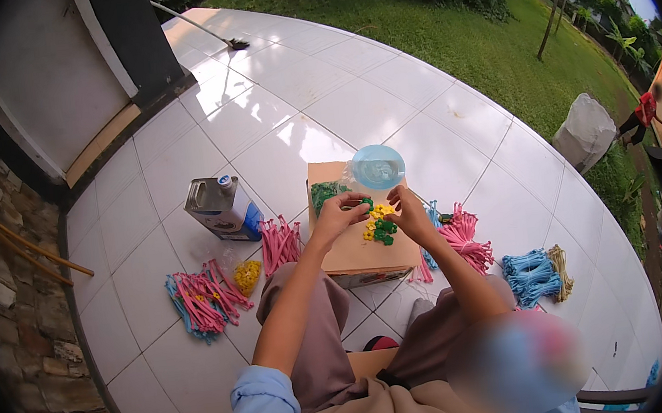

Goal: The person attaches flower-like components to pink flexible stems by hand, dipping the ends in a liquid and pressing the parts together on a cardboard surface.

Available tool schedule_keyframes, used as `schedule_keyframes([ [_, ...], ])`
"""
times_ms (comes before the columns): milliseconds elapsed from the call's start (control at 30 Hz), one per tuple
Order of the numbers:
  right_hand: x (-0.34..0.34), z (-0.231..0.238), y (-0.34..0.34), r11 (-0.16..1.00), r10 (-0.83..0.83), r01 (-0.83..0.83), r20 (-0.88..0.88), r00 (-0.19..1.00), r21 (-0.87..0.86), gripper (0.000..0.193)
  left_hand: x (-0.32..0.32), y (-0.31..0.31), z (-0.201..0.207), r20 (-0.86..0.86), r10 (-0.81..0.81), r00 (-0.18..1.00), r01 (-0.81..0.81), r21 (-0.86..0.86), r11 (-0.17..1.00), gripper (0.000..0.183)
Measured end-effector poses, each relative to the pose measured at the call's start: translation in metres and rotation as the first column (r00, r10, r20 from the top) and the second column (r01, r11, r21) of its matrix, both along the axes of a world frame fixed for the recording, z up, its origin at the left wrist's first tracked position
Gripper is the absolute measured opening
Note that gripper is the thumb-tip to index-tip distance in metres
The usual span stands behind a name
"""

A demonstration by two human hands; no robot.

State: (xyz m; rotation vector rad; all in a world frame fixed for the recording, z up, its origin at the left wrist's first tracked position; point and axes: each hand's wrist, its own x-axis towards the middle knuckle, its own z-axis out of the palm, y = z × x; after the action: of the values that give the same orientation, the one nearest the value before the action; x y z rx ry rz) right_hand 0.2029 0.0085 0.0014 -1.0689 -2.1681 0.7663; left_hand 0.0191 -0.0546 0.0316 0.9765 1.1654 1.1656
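My left hand (338,218) is closed in a pinch on a small green flower-shaped piece (367,203) above a cardboard box (345,261). To its right, my right hand (410,216) hovers with thumb and forefinger curved and apart; I see nothing between them. Small yellow pieces (382,211) and green pieces (385,237) lie loose on the box top between the hands. A clear bag of green pieces (326,193) rests behind my left hand, partly covered by it. At the box's far right corner is a round light-blue container (378,167).
Left of the box stand a metal can (222,210), pink bundles (280,242), a pink-and-blue pile (205,299) and a bag of yellow pieces (247,276). On the right lie pink bundles (468,240) and blue bundles (530,276). A person in red (645,110) is far off near a white sack (585,131).
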Motion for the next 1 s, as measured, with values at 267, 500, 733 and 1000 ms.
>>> schedule_keyframes([
  [267,-0.014,0.042,-0.016,0.982,0.187,-0.179,-0.241,0.952,0.055,0.035,0.009,0.004,-0.013,0.182,0.008,0.983,-0.020,0.061,0.998,0.025],
  [500,-0.015,0.057,-0.017,0.979,0.200,-0.200,-0.275,0.940,0.029,0.037,0.004,0.001,-0.003,0.223,0.040,0.974,-0.052,0.050,0.997,0.025],
  [733,-0.019,0.058,-0.019,0.990,0.134,-0.112,-0.302,0.944,0.089,0.032,0.011,0.002,0.007,0.217,0.106,0.970,-0.128,0.087,0.988,0.020],
  [1000,-0.016,0.043,-0.009,0.961,-0.107,-0.061,-0.568,0.816,-0.269,0.036,0.007,0.001,0.004,0.110,0.163,0.980,-0.174,0.107,0.979,0.012],
])
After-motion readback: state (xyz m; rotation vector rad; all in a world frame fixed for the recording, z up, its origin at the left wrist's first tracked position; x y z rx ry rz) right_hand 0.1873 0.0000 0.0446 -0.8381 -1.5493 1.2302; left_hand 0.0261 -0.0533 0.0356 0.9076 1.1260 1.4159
